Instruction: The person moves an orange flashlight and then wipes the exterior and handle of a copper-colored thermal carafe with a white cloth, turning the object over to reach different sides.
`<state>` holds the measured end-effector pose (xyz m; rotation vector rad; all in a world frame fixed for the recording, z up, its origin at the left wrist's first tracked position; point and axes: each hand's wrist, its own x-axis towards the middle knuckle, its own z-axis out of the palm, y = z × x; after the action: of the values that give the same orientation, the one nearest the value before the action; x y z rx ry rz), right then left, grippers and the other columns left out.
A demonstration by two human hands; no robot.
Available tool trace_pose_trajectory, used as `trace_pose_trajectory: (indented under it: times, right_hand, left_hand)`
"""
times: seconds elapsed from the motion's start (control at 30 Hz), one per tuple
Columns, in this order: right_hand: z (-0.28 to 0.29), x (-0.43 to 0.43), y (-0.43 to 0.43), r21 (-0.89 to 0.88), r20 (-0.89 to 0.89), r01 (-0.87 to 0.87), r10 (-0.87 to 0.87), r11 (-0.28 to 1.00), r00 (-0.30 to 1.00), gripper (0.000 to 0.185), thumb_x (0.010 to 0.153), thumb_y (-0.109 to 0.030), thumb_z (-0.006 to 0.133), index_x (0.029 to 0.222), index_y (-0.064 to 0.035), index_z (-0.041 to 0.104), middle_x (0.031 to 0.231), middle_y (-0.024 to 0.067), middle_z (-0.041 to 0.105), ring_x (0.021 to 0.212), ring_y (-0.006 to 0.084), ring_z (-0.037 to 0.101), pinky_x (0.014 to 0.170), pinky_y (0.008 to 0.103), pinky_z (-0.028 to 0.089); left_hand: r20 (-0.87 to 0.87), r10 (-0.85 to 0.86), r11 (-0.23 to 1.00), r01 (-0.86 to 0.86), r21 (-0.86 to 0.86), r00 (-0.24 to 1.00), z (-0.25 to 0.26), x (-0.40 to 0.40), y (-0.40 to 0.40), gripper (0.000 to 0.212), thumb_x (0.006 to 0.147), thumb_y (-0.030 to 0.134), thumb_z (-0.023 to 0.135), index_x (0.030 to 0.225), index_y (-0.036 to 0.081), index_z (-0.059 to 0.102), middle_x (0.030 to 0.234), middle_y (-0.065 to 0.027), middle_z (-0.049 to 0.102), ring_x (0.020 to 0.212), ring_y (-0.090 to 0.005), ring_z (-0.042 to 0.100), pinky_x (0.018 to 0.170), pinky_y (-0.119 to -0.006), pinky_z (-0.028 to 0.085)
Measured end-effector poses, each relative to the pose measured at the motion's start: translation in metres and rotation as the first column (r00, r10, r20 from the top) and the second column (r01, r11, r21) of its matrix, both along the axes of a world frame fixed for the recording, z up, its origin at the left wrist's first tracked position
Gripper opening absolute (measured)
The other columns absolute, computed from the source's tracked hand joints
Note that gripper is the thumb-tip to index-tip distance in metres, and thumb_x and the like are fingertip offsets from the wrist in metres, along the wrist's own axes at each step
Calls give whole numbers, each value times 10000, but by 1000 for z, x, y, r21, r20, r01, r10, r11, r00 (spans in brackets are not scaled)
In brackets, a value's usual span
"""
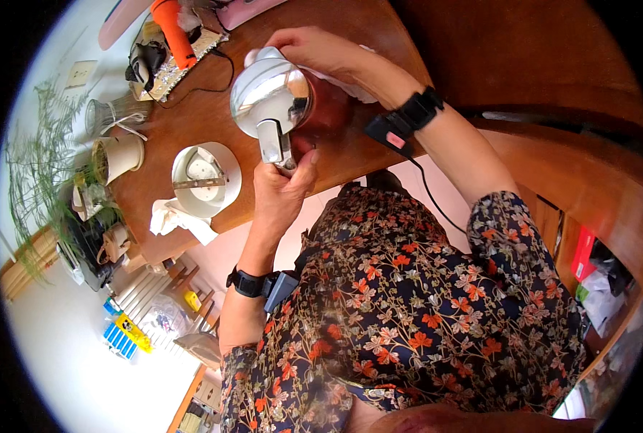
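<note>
A jug with a shiny chrome lid (270, 94) and a dark red body (327, 108) is tilted over the wooden table (202, 113). Its handle (284, 157) is gripped by my left hand (284, 189), thumb along the side. At the far side, by the spout, my right hand (313, 51) curls around the jug with a white cloth or tissue (348, 86) under its palm; its fingertips are partly hidden. To the left stands a white round open container (228, 181) with a metal strip across its inside. A crumpled white tissue (180, 219) lies against it.
Along the wall sit a potted fern (116, 157), a glass vase (102, 116) and a foil-edged tray (175, 70) bearing an orange hair dryer or torch (172, 32). A dark cord trails across the table. A wooden chair (570, 157) stands right.
</note>
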<state>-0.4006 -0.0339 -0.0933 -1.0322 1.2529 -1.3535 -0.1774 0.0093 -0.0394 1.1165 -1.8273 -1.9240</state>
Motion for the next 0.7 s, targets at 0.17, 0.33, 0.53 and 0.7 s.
trace_pose_trajectory:
  times: [0.17,0.33,0.53,0.7]
  right_hand:
    - [-21,-24,53,-169,877,163,73,972,474,263,993,-126,536,1234,-32,582,1206,116,649,1091,232,644,996,386,518]
    - [-26,-16,80,-37,918,171,-34,985,396,237,997,-156,555,1212,-68,600,1187,89,661,1047,207,659,966,366,530]
    - [-7,-7,77,38,728,299,-232,953,645,237,978,-141,588,1203,-68,590,1138,104,664,957,183,675,836,360,584]
    - [10,-1,37,52,96,277,-281,959,955,257,922,-164,657,1139,-26,648,1010,58,675,920,116,645,783,256,546]
  left_hand:
    - [-23,-4,1000,4,17,1000,-6,3,-3,138,942,141,674,955,21,608,686,19,581,568,-49,502,502,-214,391]
    - [-63,-9,1000,8,-16,998,-15,2,-11,155,943,150,677,954,13,605,674,24,573,573,-44,506,522,-208,406]
    - [-71,-27,999,25,-33,997,-13,-4,-15,159,950,153,666,945,7,602,675,8,584,567,-60,517,518,-220,412]
    - [-82,-43,998,39,-54,996,-11,-9,-15,158,948,153,669,938,9,604,674,11,577,567,-60,512,515,-219,405]
